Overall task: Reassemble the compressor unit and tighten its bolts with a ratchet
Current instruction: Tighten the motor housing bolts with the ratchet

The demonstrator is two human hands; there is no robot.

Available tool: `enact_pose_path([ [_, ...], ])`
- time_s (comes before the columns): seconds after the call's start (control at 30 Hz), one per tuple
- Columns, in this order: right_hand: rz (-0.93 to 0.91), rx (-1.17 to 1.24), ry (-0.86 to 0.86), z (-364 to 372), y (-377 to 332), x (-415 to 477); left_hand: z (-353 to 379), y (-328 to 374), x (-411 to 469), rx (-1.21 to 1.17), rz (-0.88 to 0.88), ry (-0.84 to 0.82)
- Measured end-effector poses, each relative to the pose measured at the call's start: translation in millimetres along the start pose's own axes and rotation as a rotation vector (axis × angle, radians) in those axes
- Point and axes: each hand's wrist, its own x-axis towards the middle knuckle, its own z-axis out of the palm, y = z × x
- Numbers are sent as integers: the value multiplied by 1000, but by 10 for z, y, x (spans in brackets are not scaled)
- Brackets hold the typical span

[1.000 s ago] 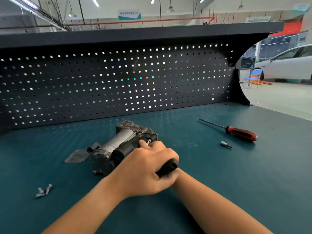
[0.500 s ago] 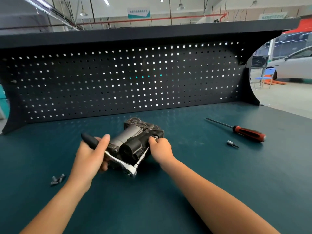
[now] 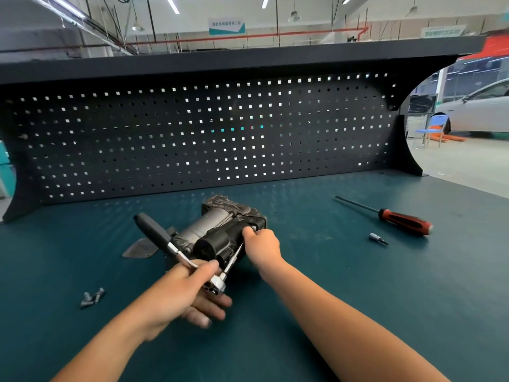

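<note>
Teal matting covers the workbench [image 3: 358,312], which is backed by a dark pegboard [image 3: 192,139] under a dark shelf [image 3: 248,57]. Beyond it is a workshop hall with strip lights on the ceiling. Past the bench's right end stand one white car [image 3: 479,108] and one blue chair [image 3: 431,130].

One compressor [image 3: 217,224] lies on its side at the middle of the bench. One flat metal plate [image 3: 140,248] lies just to its left. One ratchet [image 3: 157,231] crosses in front of the compressor, black handle pointing to the back left. The left hand [image 3: 179,296] grips it near the head, thumb over the shaft and fingers beneath. One thin bar [image 3: 234,257] runs from the ratchet head up to the compressor's near right corner. The right hand [image 3: 263,245] has its fingers curled round the bar's far end there.

One screwdriver [image 3: 405,220] with a red and black handle lies toward the right edge, and one small bit [image 3: 377,239] sits near it on the front side. Near the left edge lies a cluster of loose bolts [image 3: 92,297], two or three; the exact count is unclear.
</note>
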Motion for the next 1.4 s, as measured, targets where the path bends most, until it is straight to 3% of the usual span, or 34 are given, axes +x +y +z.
enact_pose_path([
  [0.13,-2,47,-15,0,5,21,80,-3,8,-248,-38,56],
  [0.27,-28,43,-16,-3,-7,16,78,-28,71,-177,84,211],
  [0.37,-52,10,-19,-5,-15,8,5,-95,91,128,256,267],
  [0.47,-35,50,-60,-23,-45,7,-67,-130,39,842,524,321],
  [0.53,-20,85,-69,-28,-56,0,-76,-116,17,1146,653,365],
  [0.77,-62,7,-28,-26,-40,5,-86,-117,9,1136,613,390],
  [0.87,-78,-8,-32,-23,-34,3,-58,-137,3,1240,736,328],
  [0.93,-62,4,-31,-20,-45,10,-34,-142,4,1280,833,388],
  [1.13,-93,-49,-54,8,-39,-14,18,-127,61,1044,472,501],
  [1.23,-90,-40,-13,-4,-31,-32,93,-83,68,500,355,352],
  [1.4,-88,0,-18,-8,-28,-44,176,47,14,-480,-50,113],
])
